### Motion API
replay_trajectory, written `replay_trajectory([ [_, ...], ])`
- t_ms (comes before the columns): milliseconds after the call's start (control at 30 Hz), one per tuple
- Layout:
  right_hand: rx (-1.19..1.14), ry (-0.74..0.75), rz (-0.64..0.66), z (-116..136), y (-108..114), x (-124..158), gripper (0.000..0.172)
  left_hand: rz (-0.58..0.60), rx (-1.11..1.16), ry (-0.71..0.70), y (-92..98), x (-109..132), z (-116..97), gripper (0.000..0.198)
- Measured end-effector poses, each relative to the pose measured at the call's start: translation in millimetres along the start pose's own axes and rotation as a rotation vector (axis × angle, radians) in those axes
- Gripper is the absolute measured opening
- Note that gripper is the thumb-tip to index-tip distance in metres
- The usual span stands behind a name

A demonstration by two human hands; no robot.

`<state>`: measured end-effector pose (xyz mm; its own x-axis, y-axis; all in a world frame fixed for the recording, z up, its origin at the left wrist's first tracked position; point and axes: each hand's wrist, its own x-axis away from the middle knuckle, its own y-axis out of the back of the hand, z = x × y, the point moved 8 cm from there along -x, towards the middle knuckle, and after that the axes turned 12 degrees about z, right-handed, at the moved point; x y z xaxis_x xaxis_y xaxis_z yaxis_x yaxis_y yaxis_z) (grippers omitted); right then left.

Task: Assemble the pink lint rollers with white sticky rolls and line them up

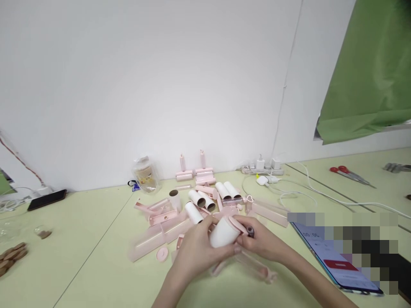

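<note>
In my left hand (pixel 201 248) is a white lint-roller roll (pixel 221 232), fingers wrapped around its side. My right hand (pixel 257 237) grips a round pink end cap (pixel 236 224) against the roll's upper right end. A dark, round-ended object (pixel 250 231) sticks out by the right fingers; its kind is unclear. Beyond the hands lie several loose white rolls (pixel 194 212) with hollow cores and a heap of pink lint-roller parts. A translucent pink cover (pixel 147 244) is left of my left hand, near a loose pink disc (pixel 162 254). Below the hands another clear cover (pixel 253 266) is partly hidden.
Two pink lint rollers (pixel 203 171) stand against the wall beside a plastic-wrapped cup (pixel 146 173). A power strip (pixel 261 170) with white cables is at the back. Right are red-handled scissors (pixel 349 174) and a phone (pixel 334 256); another phone (pixel 47 199) lies left.
</note>
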<state>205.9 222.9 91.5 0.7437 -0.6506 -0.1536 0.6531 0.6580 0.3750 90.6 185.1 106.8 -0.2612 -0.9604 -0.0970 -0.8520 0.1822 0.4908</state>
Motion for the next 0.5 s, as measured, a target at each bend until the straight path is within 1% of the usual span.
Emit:
replay_trajectory([
  [33, 0.023, -0.010, 0.034, 2, -2, 2, 0.018, 0.039, 0.054, 0.023, -3.2, -1, 2, 0.038],
  [67, 0.046, -0.029, 0.039, 3, 0, 5, 0.023, 0.049, 0.114, 0.039, -5.6, 1, 4, 0.035],
  [100, 0.065, -0.051, -0.005, 4, 7, 11, 0.028, 0.026, 0.176, 0.053, -6.8, 4, 7, 0.033],
  [133, 0.073, -0.064, -0.096, 5, 19, 17, 0.032, -0.020, 0.230, 0.070, -7.6, 9, 10, 0.030],
  [167, 0.062, -0.058, -0.221, 9, 34, 26, 0.036, -0.081, 0.274, 0.090, -8.4, 15, 15, 0.026],
  [233, 0.026, 0.046, -0.480, 21, 62, 48, 0.042, -0.205, 0.340, 0.141, -12.7, 27, 24, 0.021],
  [267, 0.015, 0.115, -0.573, 27, 71, 58, 0.049, -0.254, 0.352, 0.165, -16.2, 32, 28, 0.020],
  [300, 0.017, 0.164, -0.620, 32, 74, 67, 0.056, -0.290, 0.347, 0.184, -19.9, 37, 30, 0.019],
  [333, 0.021, 0.183, -0.616, 35, 72, 72, 0.063, -0.323, 0.330, 0.195, -23.1, 41, 31, 0.019],
  [400, 0.005, 0.151, -0.549, 34, 56, 79, 0.069, -0.374, 0.295, 0.197, -28.0, 47, 29, 0.020],
  [433, -0.014, 0.127, -0.508, 32, 43, 81, 0.066, -0.389, 0.293, 0.195, -30.2, 49, 28, 0.020],
  [500, -0.029, 0.125, -0.461, 33, 17, 88, 0.054, -0.404, 0.339, 0.198, -34.9, 52, 28, 0.018],
])
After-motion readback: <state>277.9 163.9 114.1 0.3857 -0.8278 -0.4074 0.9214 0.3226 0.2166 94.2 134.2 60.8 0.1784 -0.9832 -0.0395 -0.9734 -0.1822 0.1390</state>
